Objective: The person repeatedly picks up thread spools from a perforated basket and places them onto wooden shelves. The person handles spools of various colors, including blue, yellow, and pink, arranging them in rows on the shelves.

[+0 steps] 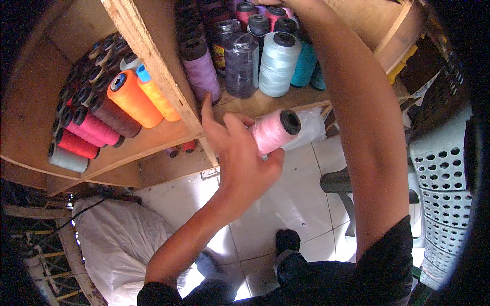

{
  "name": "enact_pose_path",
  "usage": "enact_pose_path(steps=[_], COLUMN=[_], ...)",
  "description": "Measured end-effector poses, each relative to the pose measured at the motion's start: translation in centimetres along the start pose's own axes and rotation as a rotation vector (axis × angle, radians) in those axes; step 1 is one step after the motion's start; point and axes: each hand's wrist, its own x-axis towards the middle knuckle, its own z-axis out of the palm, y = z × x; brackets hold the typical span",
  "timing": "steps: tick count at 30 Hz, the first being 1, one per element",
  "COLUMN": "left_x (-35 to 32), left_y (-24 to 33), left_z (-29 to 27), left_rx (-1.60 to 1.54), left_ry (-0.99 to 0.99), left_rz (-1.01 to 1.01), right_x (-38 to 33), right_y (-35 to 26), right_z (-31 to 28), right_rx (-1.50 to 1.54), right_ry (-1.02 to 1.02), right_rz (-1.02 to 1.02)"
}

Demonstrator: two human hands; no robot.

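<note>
My left hand [239, 160] is closed round a pink thread spool [271, 133] with a black end, held tilted just in front of the shelf. One finger of that hand reaches up close to a purple thread cone [202, 74]. At the top edge, my right hand [296, 4] is deep in the shelf near pink and dark spools; its fingers are cut off or hidden. Below it stand a light blue cone [278, 69], a dark grey wrapped cone [241, 69] and a teal cone [303, 64].
A wooden divider [158, 61] parts the shelf; its left bay holds several spools, including an orange cone [133, 99] and a magenta one [97, 128]. A white sack [120, 245] lies lower left. Right of my arm stand a dark stool [337, 183] and perforated grey baskets [441, 204].
</note>
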Motion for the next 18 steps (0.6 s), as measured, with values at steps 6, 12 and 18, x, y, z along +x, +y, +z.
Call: enact_pose_path(steps=[6, 12, 18], left_x=[-0.1, -0.3, -0.5], left_y=[-0.1, -0.1, -0.4], left_z=[0.3, 0.6, 0.1], left_rx=[0.001, -0.002, -0.033], left_ry=[-0.017, -0.005, -0.012], left_rz=[0.007, -0.02, -0.007], right_x=[5.3, 6.1, 4.7], right_y=[-1.2, -3.7, -2.8], right_z=[-0.7, 0.2, 0.1], right_rx=[-0.054, -0.068, -0.031], right_ry=[0.012, -0.004, 0.074], right_rz=[-0.232, -0.194, -0.163])
